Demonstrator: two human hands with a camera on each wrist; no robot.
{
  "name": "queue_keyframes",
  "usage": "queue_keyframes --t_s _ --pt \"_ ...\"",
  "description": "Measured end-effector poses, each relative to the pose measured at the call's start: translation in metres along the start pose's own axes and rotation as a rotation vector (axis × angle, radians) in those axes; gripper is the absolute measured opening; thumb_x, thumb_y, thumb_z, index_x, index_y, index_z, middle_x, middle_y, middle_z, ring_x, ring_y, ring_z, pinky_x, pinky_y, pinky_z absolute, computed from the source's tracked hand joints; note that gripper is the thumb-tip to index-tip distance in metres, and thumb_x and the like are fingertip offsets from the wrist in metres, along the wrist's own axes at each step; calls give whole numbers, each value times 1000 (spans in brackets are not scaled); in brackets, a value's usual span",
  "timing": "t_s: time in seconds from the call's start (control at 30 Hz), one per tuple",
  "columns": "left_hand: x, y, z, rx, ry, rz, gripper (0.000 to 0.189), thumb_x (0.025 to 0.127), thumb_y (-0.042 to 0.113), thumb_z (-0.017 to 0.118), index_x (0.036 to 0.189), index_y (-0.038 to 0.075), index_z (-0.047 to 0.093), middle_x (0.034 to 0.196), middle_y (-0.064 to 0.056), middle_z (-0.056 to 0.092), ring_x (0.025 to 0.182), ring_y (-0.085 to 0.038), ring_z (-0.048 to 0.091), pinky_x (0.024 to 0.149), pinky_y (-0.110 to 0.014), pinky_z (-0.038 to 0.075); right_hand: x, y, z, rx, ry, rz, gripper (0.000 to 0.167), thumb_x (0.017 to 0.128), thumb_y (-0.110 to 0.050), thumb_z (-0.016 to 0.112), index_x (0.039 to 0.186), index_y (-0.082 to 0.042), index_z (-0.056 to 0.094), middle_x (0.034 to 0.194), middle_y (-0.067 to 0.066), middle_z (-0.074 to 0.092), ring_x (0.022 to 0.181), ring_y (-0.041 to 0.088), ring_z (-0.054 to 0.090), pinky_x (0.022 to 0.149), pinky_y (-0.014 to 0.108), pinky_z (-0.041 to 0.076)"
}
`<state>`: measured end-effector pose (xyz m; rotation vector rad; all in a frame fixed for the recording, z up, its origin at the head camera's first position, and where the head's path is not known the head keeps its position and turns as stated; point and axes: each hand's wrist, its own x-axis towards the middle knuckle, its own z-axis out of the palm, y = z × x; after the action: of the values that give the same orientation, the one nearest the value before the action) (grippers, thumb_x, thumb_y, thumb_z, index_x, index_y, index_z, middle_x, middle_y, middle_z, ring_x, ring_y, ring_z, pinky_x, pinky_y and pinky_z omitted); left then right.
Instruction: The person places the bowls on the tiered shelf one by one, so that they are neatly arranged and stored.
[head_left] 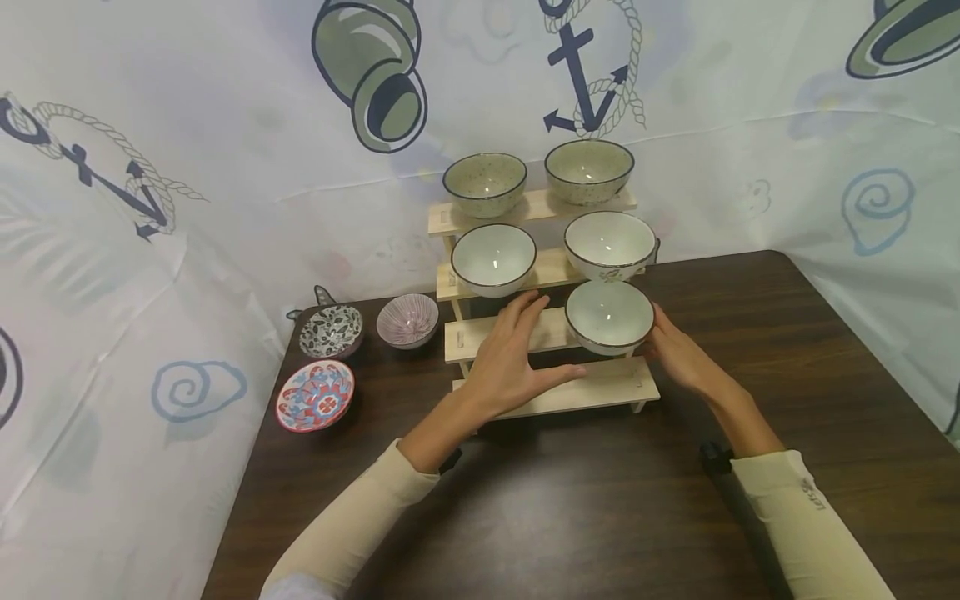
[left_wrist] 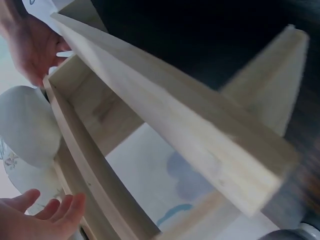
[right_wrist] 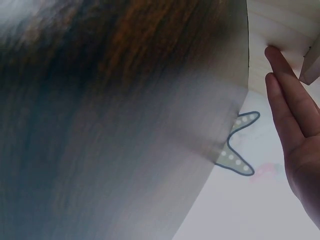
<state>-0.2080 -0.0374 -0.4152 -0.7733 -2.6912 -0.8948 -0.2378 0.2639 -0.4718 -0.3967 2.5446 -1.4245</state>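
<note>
A white bowl with a dark rim point(head_left: 609, 315) sits on the third tier down, at the right end of a stepped wooden stand point(head_left: 558, 398). My right hand point(head_left: 681, 354) is at the bowl's right side. In the right wrist view two straight fingers point(right_wrist: 290, 97) lie against the pale wood; whether they also touch the bowl, I cannot tell. My left hand point(head_left: 506, 362) is spread over the left part of that tier, thumb pointing toward the bowl, with nothing in it. The left wrist view shows its fingers point(left_wrist: 67, 217) apart from the white bowl point(left_wrist: 30, 125).
Two speckled bowls point(head_left: 486, 185) stand on the top tier and two white bowls point(head_left: 493, 257) on the second. Left of the stand, on the dark table point(head_left: 585, 500), are a purple-striped bowl point(head_left: 408, 321), a black-patterned bowl point(head_left: 331, 331) and a red-blue patterned bowl point(head_left: 315, 396). A printed cloth hangs behind.
</note>
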Motion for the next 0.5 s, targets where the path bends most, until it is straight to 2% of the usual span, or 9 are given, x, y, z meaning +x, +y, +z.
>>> queue_keyframes --t_s 0.3,0.5 --pt "-13 -15 -8 31 20 -11 98 79 65 80 155 15 45 162 -6 39 147 -25 43 113 -51 46 0 -2 1 3 -3 -18 65 112 -53 19 167 -27 -5 172 20 15 148 50 38 108 68 44" --pt "-21 -24 -13 40 38 -17 93 78 65 80 151 15 50 160 -7 43 146 -26 44 114 -51 45 0 -2 1 -1 -1 -21 66 112 -53 18 167 -26 -5 170 23 20 145 49 42 107 68 45"
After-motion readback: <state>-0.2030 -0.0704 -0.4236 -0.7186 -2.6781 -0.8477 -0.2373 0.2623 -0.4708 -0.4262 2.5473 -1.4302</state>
